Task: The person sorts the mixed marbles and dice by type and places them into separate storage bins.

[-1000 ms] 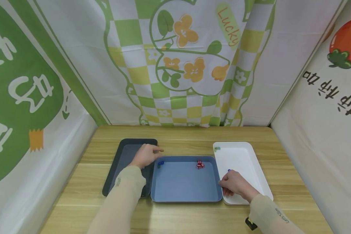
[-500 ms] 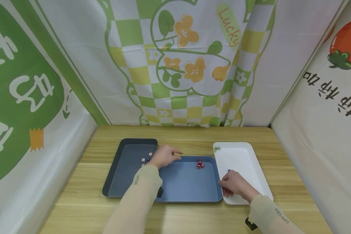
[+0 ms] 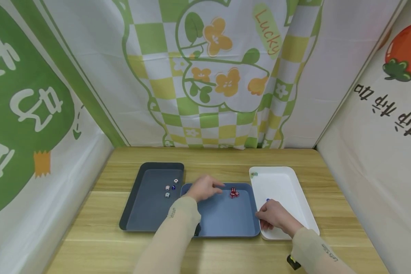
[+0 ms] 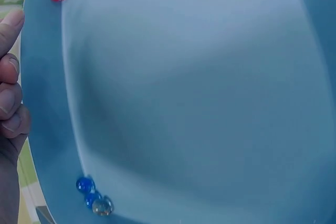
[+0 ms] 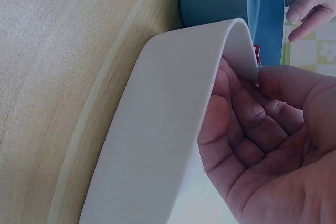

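Observation:
My left hand (image 3: 205,188) hovers over the back edge of the blue tray (image 3: 222,224), holding nothing, its thumb and forefinger pointing toward a small pile of red dice (image 3: 234,193). In the left wrist view the other fingers curl loosely beside the tray's rim. Blue marbles (image 4: 85,184) and a clear one (image 4: 103,206) lie in that tray's back left corner, behind the hand in the head view. My right hand (image 5: 262,135) pinches the rim of the white tray (image 5: 152,108) near its front left corner, fingers inside the wall. A blue bead-like thing (image 3: 268,199) shows just behind it.
At the left stands a dark grey tray (image 3: 140,213) with several small things: white dice (image 3: 167,195) and a blue piece (image 3: 173,187). Greenish clear marbles (image 3: 254,174) sit in the white tray's back left corner. All three trays rest on a wooden table (image 3: 219,258), with a patterned curtain (image 3: 222,129) behind.
My left hand has moved right from over the dark grey tray to over the blue tray, uncovering the white dice and covering the blue marbles. The right hand has stayed put.

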The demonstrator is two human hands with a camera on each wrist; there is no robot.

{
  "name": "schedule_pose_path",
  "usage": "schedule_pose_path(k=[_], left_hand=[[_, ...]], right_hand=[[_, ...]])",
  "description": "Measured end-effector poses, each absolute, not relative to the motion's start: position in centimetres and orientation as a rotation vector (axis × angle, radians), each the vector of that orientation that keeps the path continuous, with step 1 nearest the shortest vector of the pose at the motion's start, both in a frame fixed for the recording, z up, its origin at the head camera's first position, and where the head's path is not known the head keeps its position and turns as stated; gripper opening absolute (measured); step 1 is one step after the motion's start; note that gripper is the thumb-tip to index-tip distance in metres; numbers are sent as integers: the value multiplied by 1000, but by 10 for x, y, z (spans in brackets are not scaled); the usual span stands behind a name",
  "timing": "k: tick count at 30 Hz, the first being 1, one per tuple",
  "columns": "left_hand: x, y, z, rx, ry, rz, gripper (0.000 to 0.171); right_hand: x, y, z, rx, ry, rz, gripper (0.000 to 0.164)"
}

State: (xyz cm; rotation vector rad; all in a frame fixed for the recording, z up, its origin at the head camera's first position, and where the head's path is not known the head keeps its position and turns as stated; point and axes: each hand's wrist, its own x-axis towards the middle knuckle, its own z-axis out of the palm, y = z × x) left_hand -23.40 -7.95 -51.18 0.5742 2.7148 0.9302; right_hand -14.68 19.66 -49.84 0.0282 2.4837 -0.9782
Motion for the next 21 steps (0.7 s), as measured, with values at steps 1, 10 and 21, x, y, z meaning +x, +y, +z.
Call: schedule_pose_path(k=[1, 10, 21], left_hand=[[-234, -78, -513, 577, 2707, 925, 22], [-228, -64, -514, 637, 2659, 837, 29], [-228, -54, -522, 635, 2584, 792, 40]], right_hand=[[-147, 197, -498, 29, 2484, -977, 31], [-147, 196, -498, 31, 2487, -972, 30], [-147, 196, -498, 29, 2485, -975, 30]])
